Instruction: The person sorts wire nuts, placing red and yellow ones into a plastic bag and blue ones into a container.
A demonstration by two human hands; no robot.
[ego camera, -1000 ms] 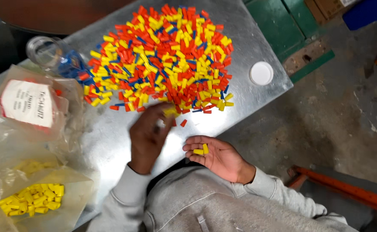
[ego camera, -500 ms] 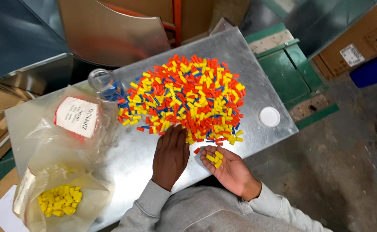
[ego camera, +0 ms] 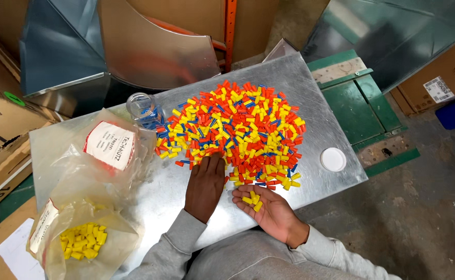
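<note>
- While our left hand point(ego camera: 205, 186) lies palm-down on the metal table point(ego camera: 310, 98), its fingers are stretched out together, tips touching the near edge of the pile point(ego camera: 232, 129) of orange, yellow and blue caps; it grips nothing that we can see.
- Our right hand point(ego camera: 269, 210) sits palm-up at the table's near edge, fingers loosely cupped and wide, with a few yellow caps point(ego camera: 252, 199) resting in the palm.
- The pile covers the middle of the table, its far side close to the back edge, its right side leaving a bare strip toward the right edge.
- In that strip, well apart from both hands, lies a white lid point(ego camera: 333, 159), near the table's right corner.
- A clear jar point(ego camera: 140, 108) holding blue pieces stands just beside the pile's left side.
- Left of our left hand lies bare metal up to a clear bag point(ego camera: 103, 150) with a white label; this gap is the widest open room near the hands.
- A second bag point(ego camera: 87, 238), open and holding yellow caps, hangs over the near left corner.
- Beyond the back edge stand sheet-metal ducts point(ego camera: 66, 52) and an orange rail point(ego camera: 230, 26).
- Right of the table are green panels point(ego camera: 367, 103), a cardboard box point(ego camera: 445, 78), and concrete floor point(ego camera: 424, 207) below.
</note>
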